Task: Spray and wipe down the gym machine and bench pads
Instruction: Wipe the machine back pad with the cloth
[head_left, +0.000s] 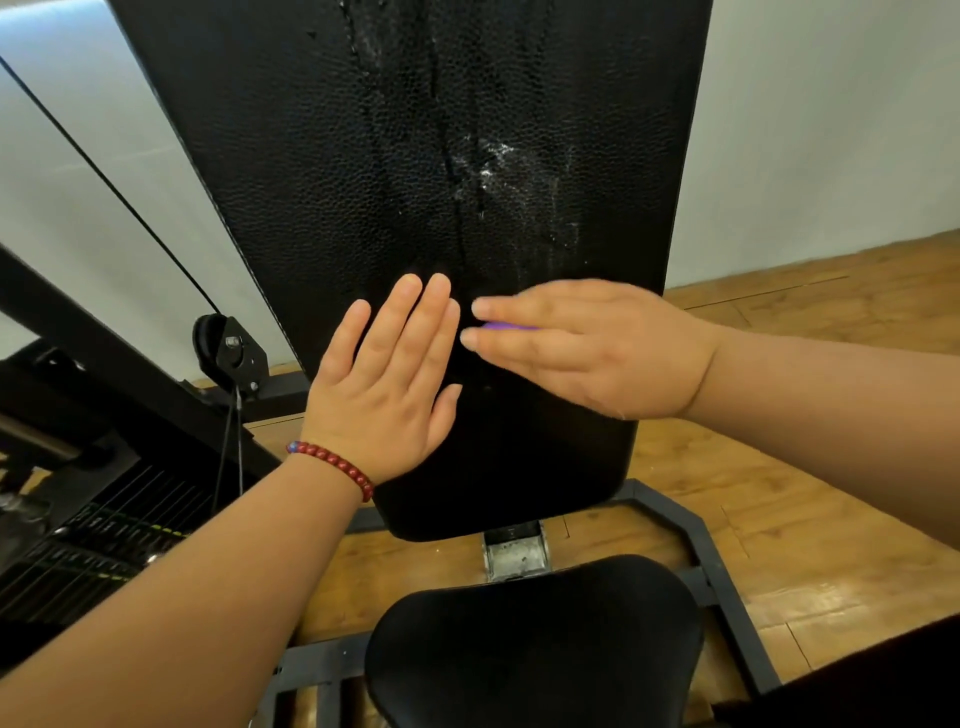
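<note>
Against the sprayed back pad my left hand lies flat, fingers straight, my right hand pressing a purple thing under straight fingers.

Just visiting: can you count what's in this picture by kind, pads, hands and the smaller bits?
Black pads: 2, back pad and seat pad.
Hands: 2, left hand and right hand.
Red bead bracelet: 1.
Purple item at the right hand's fingers: 1, mostly hidden.
Pulley: 1.
Total: 7.
</note>
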